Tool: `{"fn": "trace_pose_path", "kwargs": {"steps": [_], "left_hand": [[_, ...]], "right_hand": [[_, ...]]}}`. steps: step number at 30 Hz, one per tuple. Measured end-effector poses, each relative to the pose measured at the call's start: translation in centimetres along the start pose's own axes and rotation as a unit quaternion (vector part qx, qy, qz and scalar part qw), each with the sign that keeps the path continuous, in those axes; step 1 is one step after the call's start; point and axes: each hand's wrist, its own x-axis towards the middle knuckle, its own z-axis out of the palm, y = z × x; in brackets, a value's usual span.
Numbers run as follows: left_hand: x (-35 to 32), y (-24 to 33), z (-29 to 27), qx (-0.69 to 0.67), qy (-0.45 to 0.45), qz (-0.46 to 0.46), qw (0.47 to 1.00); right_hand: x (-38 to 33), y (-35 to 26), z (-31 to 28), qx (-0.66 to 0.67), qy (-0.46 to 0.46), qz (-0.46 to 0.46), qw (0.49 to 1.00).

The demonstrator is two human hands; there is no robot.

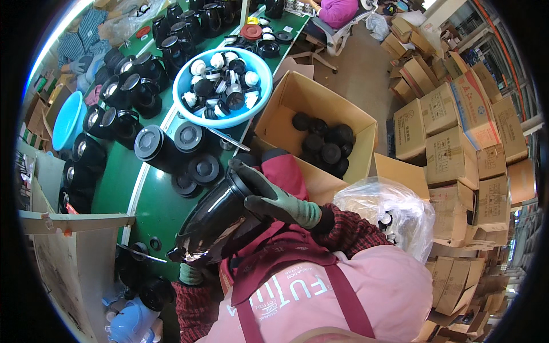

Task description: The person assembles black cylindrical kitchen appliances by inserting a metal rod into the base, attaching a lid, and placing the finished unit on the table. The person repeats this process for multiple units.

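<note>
A glossy black jug (210, 220) lies tilted in front of my chest, its narrower end toward the lower left. My right hand (277, 200), in a grey-green glove, wraps round the jug's upper end, fingers on the far side and thumb on the near side. My left hand (191, 274) comes up beneath the lower end; only its glove cuff shows, and the jug hides the fingers. Just beyond the jug, black round lids (204, 168) lie on the green table (151, 208), beside two upright black containers with ridged tops (150, 143).
A blue basin (266, 94) holds black and white stoppers. Several black jugs (143, 94) crowd the table's left and far side. At right stand an open carton (363, 134) with black round parts, a clear plastic bag (414, 220) and stacked cartons (452, 160). Another person (337, 11) sits far off.
</note>
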Motion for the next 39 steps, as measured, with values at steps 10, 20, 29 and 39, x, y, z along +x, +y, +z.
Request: {"fn": "trace_pose_path", "kwargs": {"steps": [10, 20, 29, 39], "left_hand": [[5.9, 18.9, 7.5, 0.179, 0.032, 0.303, 0.935], [4.8, 4.9, 0.6, 0.116, 0.105, 0.138, 0.978], [2.1, 5.2, -0.3, -0.024, 0.080, 0.058, 0.995], [5.0, 14.1, -1.2, 0.174, 0.074, 0.165, 0.968]], "right_hand": [[0.3, -0.6, -0.2, -0.219, -0.093, -0.229, 0.944], [-0.8, 3.9, -2.4, -0.022, 0.015, -0.139, 0.990], [-2.1, -0.3, -3.2, -0.039, 0.013, -0.121, 0.992], [-0.9, 0.7, -2.1, 0.155, 0.064, 0.098, 0.981]]}}
